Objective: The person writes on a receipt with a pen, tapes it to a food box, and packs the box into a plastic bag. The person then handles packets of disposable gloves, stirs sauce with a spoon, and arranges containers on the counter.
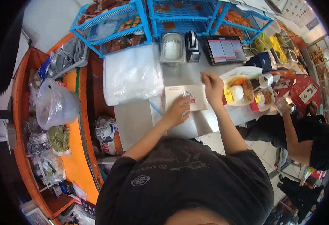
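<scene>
Left of the box, I see a stack of filmy, squarish bags. My left hand lies on the box's flat, pale top, fingers loose, grasping nothing. The box sits on smooth metal surface. At its right edge, my right hand's fingers curl; I cannot tell whether they grip.

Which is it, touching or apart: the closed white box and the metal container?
Apart. The head view shows it: a bare strip of steel counter separates the closed white box from the metal container.
</scene>
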A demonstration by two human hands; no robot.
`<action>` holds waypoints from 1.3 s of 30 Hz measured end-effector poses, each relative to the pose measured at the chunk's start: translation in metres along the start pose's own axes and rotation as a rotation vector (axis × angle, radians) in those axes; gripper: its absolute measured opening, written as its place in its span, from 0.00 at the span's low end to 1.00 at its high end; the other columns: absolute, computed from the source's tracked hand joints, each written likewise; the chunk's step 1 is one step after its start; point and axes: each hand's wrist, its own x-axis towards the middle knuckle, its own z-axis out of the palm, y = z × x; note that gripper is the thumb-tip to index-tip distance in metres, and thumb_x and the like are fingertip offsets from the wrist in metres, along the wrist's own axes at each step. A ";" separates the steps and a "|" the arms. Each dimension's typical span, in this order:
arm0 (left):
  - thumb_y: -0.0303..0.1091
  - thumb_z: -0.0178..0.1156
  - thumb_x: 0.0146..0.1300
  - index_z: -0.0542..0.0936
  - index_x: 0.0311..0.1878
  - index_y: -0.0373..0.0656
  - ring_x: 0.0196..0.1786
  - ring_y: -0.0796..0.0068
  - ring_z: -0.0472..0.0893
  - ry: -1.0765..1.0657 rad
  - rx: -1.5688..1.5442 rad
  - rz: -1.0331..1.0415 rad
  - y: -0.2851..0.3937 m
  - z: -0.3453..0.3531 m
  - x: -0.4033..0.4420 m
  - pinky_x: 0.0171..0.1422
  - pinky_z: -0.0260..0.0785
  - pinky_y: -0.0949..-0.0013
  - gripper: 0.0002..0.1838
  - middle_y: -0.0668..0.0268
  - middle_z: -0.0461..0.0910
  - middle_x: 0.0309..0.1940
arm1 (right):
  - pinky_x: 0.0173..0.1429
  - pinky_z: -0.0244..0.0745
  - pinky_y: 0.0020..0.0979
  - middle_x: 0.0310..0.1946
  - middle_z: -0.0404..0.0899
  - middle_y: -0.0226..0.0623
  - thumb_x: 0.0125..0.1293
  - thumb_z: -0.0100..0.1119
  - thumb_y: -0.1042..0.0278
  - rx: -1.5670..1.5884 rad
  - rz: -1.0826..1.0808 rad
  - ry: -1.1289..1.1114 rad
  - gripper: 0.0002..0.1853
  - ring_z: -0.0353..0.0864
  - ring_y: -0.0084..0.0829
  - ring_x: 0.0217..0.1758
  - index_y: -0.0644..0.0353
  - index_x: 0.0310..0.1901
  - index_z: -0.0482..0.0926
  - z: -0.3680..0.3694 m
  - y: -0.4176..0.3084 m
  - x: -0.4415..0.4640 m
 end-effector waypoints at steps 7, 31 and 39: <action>0.22 0.62 0.50 0.70 0.48 0.41 0.61 0.53 0.67 0.073 -0.056 -0.069 0.022 -0.014 0.012 0.66 0.62 0.57 0.20 0.55 0.65 0.57 | 0.32 0.77 0.28 0.29 0.80 0.44 0.60 0.55 0.84 0.485 0.671 0.011 0.54 0.80 0.29 0.27 0.56 0.70 0.19 0.016 -0.012 -0.129; 0.43 0.78 0.29 0.54 0.70 0.41 0.71 0.51 0.53 -0.276 0.393 -0.298 0.031 -0.020 0.062 0.76 0.41 0.50 0.61 0.52 0.55 0.67 | 0.33 0.75 0.29 0.27 0.80 0.41 0.62 0.53 0.75 0.004 0.587 0.383 0.14 0.80 0.29 0.28 0.66 0.49 0.70 -0.102 0.085 -0.135; 0.48 0.66 0.50 0.75 0.50 0.35 0.54 0.52 0.73 -0.200 0.132 -0.629 0.056 -0.017 0.119 0.60 0.64 0.55 0.30 0.50 0.75 0.49 | 0.37 0.74 0.34 0.27 0.79 0.44 0.62 0.57 0.70 -0.176 0.521 0.337 0.09 0.80 0.36 0.29 0.66 0.40 0.72 -0.118 0.086 -0.094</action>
